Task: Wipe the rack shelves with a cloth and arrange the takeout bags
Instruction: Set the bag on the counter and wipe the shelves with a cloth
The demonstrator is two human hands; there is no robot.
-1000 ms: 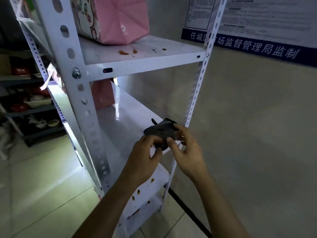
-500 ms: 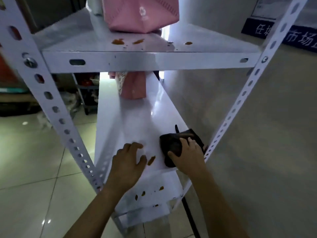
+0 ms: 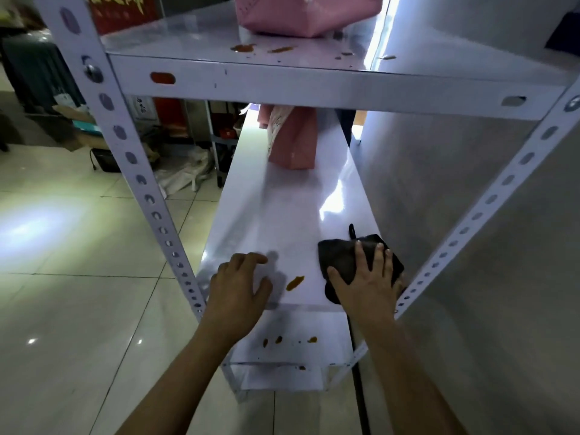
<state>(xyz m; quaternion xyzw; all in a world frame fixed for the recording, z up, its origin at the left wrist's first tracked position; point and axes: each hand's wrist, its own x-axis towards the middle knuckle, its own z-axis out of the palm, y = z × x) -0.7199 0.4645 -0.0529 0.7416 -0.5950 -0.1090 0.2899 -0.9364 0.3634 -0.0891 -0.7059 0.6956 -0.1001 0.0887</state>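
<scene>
A white metal rack fills the view. On its middle shelf (image 3: 282,215) my right hand (image 3: 365,281) presses a dark cloth (image 3: 342,259) flat near the front right corner. My left hand (image 3: 238,284) rests on the shelf's front left, fingers spread, holding nothing. Between the hands lies a brown smear (image 3: 295,282). One pink takeout bag (image 3: 293,139) stands at the far end of this shelf. Another pink bag (image 3: 307,14) sits on the top shelf (image 3: 282,80), with brown stains (image 3: 243,48) in front of it. The lower shelf (image 3: 288,350) carries several brown spots.
A grey wall (image 3: 470,215) runs close along the rack's right side. Perforated uprights (image 3: 141,183) frame the shelf at left and right. Tiled floor (image 3: 78,277) lies to the left, with boxes, bags and another shelving unit (image 3: 216,142) beyond. A black cable (image 3: 361,387) runs along the floor by the wall.
One second ago both hands held the cloth above the shelf edge. The right hand has since laid it flat on the shelf and the left hand has let go and settled on the shelf.
</scene>
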